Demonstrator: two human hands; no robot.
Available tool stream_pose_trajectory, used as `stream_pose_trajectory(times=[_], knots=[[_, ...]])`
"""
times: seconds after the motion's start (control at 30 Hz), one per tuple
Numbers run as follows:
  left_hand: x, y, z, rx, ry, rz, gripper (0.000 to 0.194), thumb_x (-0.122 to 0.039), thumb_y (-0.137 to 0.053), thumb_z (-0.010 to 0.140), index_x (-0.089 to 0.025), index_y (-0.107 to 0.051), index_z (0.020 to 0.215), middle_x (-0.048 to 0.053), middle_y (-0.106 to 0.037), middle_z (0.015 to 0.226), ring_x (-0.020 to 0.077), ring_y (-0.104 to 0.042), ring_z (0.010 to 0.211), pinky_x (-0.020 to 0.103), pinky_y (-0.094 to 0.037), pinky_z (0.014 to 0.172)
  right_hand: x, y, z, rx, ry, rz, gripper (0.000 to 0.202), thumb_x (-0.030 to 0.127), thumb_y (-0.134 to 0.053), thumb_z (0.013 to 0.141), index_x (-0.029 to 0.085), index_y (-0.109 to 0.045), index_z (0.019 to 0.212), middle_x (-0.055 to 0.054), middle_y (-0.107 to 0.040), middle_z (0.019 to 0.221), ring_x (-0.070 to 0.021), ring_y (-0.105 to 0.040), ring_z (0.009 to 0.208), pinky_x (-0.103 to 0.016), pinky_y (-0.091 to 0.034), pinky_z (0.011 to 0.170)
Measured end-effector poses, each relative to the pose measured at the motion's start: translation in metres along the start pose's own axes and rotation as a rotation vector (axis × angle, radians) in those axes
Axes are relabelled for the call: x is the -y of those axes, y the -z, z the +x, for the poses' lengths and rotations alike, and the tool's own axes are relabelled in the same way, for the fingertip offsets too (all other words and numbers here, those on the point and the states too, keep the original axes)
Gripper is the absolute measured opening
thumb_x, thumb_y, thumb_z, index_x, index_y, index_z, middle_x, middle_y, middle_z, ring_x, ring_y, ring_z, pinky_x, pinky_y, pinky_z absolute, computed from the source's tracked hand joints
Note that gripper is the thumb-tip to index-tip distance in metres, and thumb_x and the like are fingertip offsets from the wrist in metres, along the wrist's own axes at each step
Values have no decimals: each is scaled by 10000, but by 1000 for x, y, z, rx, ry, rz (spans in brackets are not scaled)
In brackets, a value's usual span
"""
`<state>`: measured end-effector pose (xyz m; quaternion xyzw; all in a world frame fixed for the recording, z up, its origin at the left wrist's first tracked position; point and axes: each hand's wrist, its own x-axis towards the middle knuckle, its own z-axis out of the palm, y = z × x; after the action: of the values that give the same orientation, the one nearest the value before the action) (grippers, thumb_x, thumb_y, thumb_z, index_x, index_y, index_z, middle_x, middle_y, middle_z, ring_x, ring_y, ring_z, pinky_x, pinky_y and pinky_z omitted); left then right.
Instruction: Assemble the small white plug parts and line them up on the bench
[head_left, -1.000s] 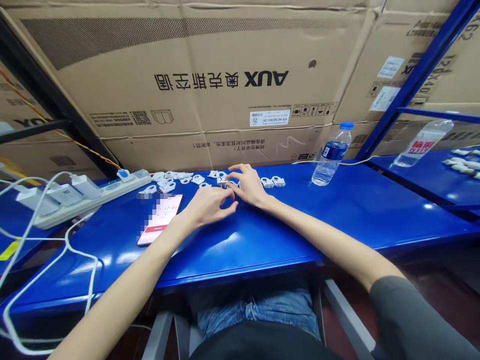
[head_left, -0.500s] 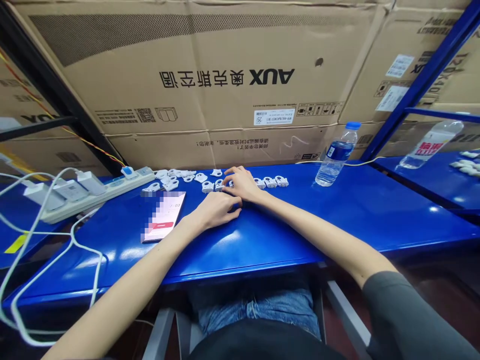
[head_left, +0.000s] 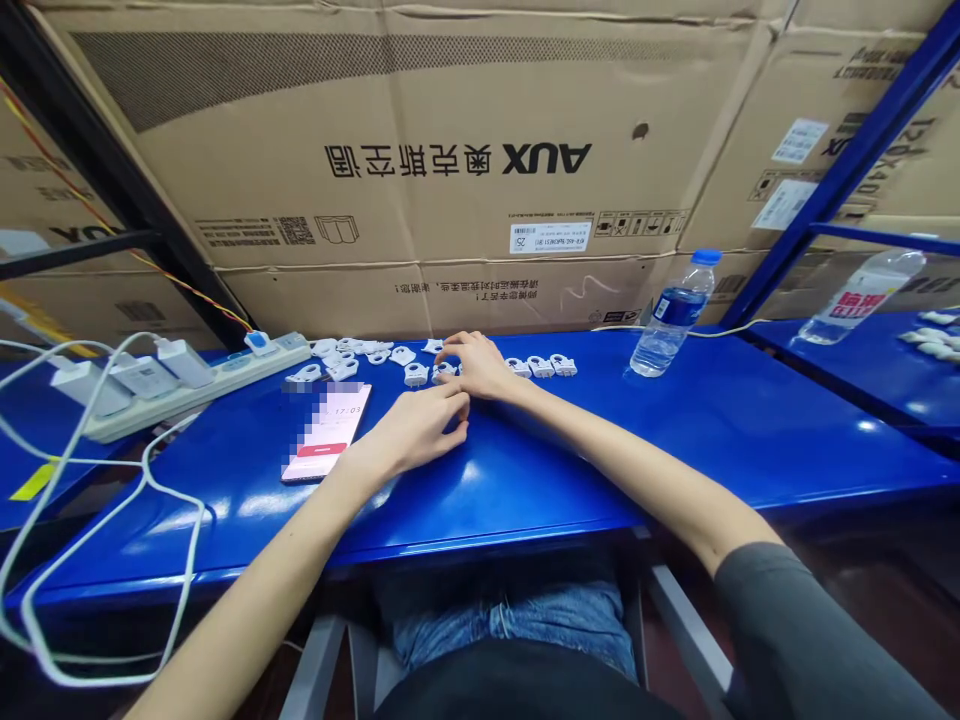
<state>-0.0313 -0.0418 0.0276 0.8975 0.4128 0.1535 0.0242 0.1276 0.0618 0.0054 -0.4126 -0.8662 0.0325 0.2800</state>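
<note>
On the blue table lie several small white plug-like pieces, each with a ring-shaped end and short prongs. My right hand (head_left: 480, 366) bends over the row, its fingers curled around a white ring-ended plug (head_left: 445, 371) that they partly cover. More of the row shows on both sides of it, with a plug (head_left: 415, 374) on the left and another plug (head_left: 562, 365) at the right end. My left hand (head_left: 420, 428) rests just in front, nearly touching the right. Its thumb stands apart from the bent fingers, and I see nothing between them.
A phone (head_left: 327, 432) lies beside my left forearm. Left of it are a white power strip (head_left: 217, 385) with chargers and looping white cables (head_left: 196, 545). A water bottle (head_left: 670, 315) stands right of the row. A large cardboard box (head_left: 450, 225) walls the table's back.
My left hand has shifted slightly left, away from the right hand. My right hand's fingers have moved a little left over the row. The view has tilted slightly.
</note>
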Motion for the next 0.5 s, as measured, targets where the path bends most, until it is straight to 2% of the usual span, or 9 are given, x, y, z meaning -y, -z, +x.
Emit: stream_pose_trajectory(times=[0.13,0.27,0.33,0.4,0.5], knots=[[2,15,-17,-114,126,-88,89,-266,-569,903,-237,-652,897,19,-707,862,211,-655,759,335,-461,723,11,-1,7,83,61,-27,254,364,-748,905,248,-796,1125,-87,-690,1326,-289,-592,1228,-464,-427,1107],[3,31,-22,-116,198,-166,136,-308,-573,889,-222,-679,883,14,-707,827,200,-661,738,330,-483,727,18,-8,13,143,106,-71,279,337,-726,907,217,-790,1152,-102,-673,1349,-311,-568,1242,-492,-393,1127],[6,36,-21,-123,206,-189,141,-328,-584,887,-221,-675,888,4,-719,826,193,-670,726,322,-496,724,20,-12,17,145,122,-69,261,350,-695,930,205,-794,1123,-106,-678,1336,-311,-566,1233,-493,-390,1125],[12,37,-18,-155,185,-238,166,-343,-588,900,-224,-676,975,4,-750,871,194,-692,743,312,-514,707,20,-15,20,130,129,-50,256,357,-668,953,197,-794,1108,-106,-685,1322,-303,-569,1228,-486,-389,1126],[22,37,-10,-269,146,-323,264,-378,-596,930,-236,-694,1130,25,-792,979,217,-737,858,300,-539,686,19,-13,22,46,122,-11,257,322,-648,967,187,-777,1143,-109,-670,1349,-289,-564,1246,-455,-409,1118]])
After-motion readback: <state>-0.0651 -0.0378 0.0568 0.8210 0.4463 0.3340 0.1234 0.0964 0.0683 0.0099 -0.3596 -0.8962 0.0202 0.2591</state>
